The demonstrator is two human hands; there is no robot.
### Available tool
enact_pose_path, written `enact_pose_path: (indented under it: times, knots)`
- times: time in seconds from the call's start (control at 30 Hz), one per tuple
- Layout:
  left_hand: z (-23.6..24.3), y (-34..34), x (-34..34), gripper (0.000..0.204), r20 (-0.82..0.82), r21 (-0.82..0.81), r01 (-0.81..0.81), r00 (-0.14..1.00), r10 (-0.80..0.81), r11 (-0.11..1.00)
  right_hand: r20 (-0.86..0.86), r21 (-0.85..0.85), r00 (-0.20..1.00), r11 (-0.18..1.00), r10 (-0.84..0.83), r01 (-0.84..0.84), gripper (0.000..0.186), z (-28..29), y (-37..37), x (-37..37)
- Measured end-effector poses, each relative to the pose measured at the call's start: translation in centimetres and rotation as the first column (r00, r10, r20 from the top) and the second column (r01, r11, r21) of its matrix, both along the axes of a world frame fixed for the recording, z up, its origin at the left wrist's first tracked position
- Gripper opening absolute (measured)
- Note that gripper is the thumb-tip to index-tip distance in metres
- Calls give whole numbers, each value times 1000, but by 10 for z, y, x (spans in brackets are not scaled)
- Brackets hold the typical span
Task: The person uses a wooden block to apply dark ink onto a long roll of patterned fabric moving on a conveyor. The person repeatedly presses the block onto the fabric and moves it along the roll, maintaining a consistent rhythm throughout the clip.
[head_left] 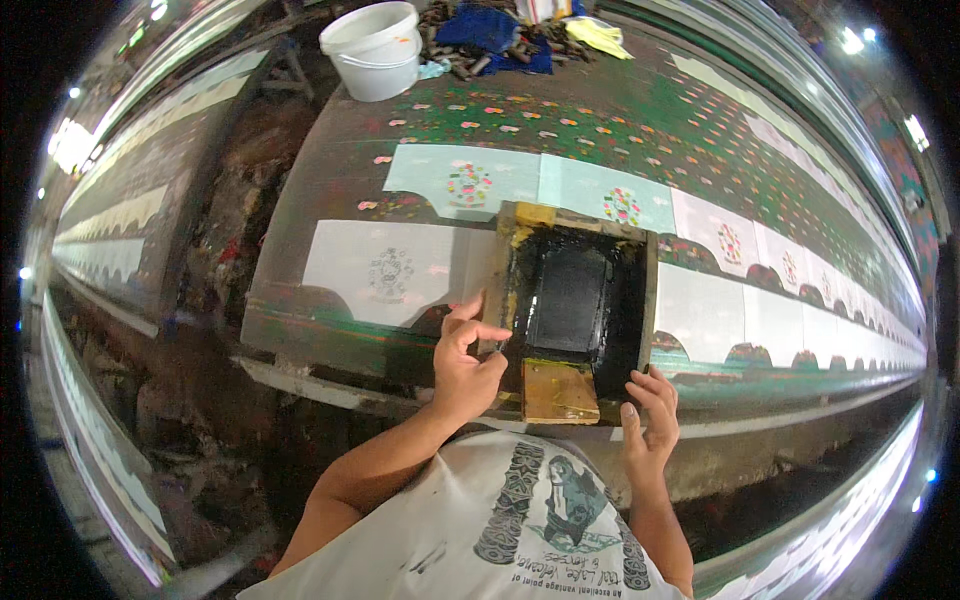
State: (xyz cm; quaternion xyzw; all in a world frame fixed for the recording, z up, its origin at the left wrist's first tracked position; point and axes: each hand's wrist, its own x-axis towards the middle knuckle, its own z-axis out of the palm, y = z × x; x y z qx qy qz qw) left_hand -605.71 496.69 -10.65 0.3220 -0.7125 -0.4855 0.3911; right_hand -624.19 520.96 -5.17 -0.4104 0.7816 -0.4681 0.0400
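A wooden screen frame (646, 285) coated inside with black ink lies over pale cut fabric pieces (360, 255) on a long printing table. A wooden squeegee (560, 390) rests at its near end, across the dark interior. My left hand (465, 360) holds the frame's left side, index finger extended along it. My right hand (648, 420) grips the lower right corner with curled fingers. The fabric piece to the left bears a dark outline print; pieces in the row behind carry small multicoloured round prints (620, 205). What lies directly under the screen is hidden.
A white bucket (370, 70) stands at the far edge beside dark cylinders (470, 62), blue cloths (480, 30) and yellow cloth (598, 36). Another long table (130, 230) runs to the left beyond a dark gap. Fabric rows continue rightward.
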Motion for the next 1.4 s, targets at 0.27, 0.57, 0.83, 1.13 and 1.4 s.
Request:
enact_pose_path:
  times: [0.27,0.57,0.83,1.13,1.4]
  knots:
    - [-2,3,-9,31,1,72,6,1000,-6,997,-340,210,777,849,529,-486,43,38,-31,1]
    - [-2,3,-7,24,-43,122,-17,999,22,992,-387,353,654,760,650,-546,49,56,-63,-1]
    - [1,1,-5,24,31,104,-9,999,6,995,-245,497,687,697,684,-517,46,87,-84,-8]
    - [-5,-2,-3,27,-53,234,-16,998,29,972,-84,603,738,624,670,-498,40,96,-121,-69]
    - [6,-12,1,40,-60,174,55,997,-45,983,-256,411,864,858,433,-308,41,69,-191,-104]
